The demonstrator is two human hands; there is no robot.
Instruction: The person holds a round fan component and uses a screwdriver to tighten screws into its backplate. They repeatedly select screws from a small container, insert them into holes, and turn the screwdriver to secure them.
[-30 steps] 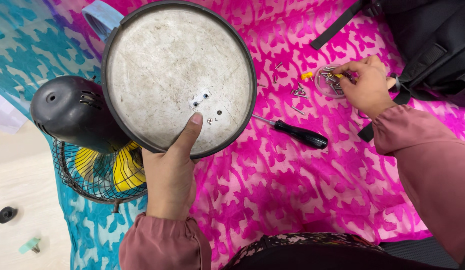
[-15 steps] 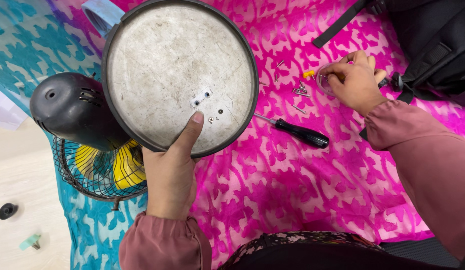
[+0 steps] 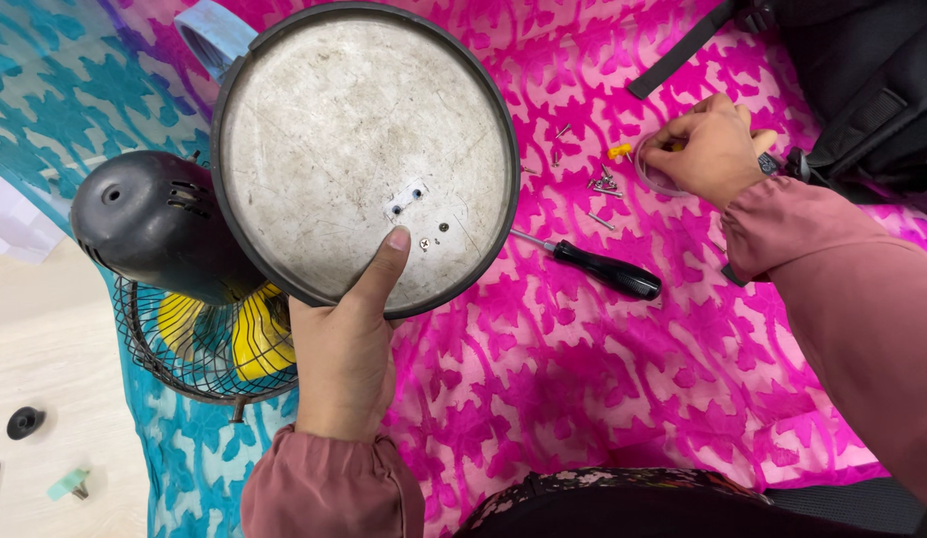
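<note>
Metal round base (image 3: pixel 364 149) gripped by left hand (image 3: pixel 349 339) | right hand (image 3: pixel 707 149) fingers pinched in screw dish (image 3: pixel 651 174) | screwdriver (image 3: pixel 598 267) between

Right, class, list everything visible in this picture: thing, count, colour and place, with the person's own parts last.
Round base plate: one, grey, black rim, upper centre.
Fan: one, black motor and cage, yellow blades, left.
Screwdriver: one, black handle, on cloth.
Loose screws: several, silver, by dish.
Small dish: one, clear, under right hand.
Cloth: one, pink and teal.
Bag: one, black, top right.
Left hand: holds plate.
Right hand: on dish.
</note>
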